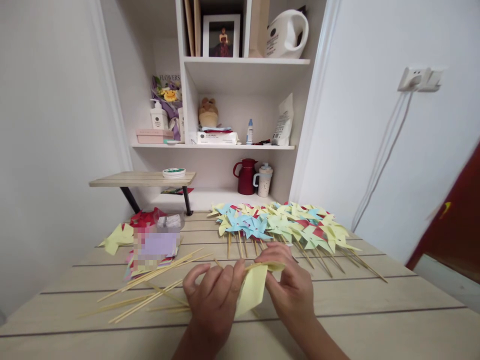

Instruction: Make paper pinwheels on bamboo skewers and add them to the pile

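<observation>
Between my two hands is a pale yellow paper pinwheel point(253, 290), partly covered by fingers. My left hand point(215, 295) is closed, its fingers curled at the paper's left edge. From the other side, my right hand point(288, 287) pinches the folded paper. A short piece of what looks like a thin wooden stick shows along the paper's top edge; its course behind the fingers is hidden. Loose wooden sticks point(150, 280) lie left of my left hand. Beyond my right hand, finished pinwheels on sticks point(277, 225) are spread in yellow, blue, green and red.
At the left are stacked paper sheets point(157, 247), a yellow paper piece point(118, 239), red paper pieces point(146, 218) and a clear container point(169, 221). A small raised shelf point(142, 179) stands behind them. A red jug point(246, 177) and a cup point(264, 181) stand at the back.
</observation>
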Demonstrator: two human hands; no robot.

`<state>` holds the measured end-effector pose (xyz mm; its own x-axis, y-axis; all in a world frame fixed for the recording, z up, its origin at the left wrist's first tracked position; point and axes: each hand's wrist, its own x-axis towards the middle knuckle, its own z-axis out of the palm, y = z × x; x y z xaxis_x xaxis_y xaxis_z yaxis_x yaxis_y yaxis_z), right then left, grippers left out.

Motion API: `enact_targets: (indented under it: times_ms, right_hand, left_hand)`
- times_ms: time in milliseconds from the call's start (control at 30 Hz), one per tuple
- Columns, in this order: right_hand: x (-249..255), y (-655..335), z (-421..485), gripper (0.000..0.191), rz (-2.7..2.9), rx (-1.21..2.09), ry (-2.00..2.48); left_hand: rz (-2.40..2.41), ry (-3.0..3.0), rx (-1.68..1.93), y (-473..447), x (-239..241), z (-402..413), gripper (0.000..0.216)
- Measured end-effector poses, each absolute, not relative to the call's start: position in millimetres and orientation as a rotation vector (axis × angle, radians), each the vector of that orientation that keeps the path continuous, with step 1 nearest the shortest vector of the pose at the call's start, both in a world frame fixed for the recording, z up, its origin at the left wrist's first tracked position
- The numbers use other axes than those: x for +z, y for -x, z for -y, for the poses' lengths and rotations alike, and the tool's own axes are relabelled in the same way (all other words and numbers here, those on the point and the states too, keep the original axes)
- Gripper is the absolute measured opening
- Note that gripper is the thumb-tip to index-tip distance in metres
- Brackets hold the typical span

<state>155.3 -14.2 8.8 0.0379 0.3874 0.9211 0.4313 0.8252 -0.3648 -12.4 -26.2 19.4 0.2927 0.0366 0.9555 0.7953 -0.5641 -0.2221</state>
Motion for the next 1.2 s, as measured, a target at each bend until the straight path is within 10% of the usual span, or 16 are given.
enact_targets:
  times_ms: [533,767,1000,1200]
  right_hand:
    - [13,-157,-2,0.045,1.399,0.735,1.102]
    - [9,-157,-3,0.043,1.229,0.832,1.036]
    - [5,-134,3,0.022,1.547,0.955,1.04]
    - [4,-121,9,0.019,1.753,0.897,1.115]
  left_hand:
    - [1.612,2.396,-1.809,-5,-15,-13,0.017]
    - [2.256,1.947,-2.517,-1,-12,-18,0.027]
    - [1.849,1.29,-3.67,5,3,-18,0.024]
    - [1.75,0.936,-3.946,-1,11,-15,0.017]
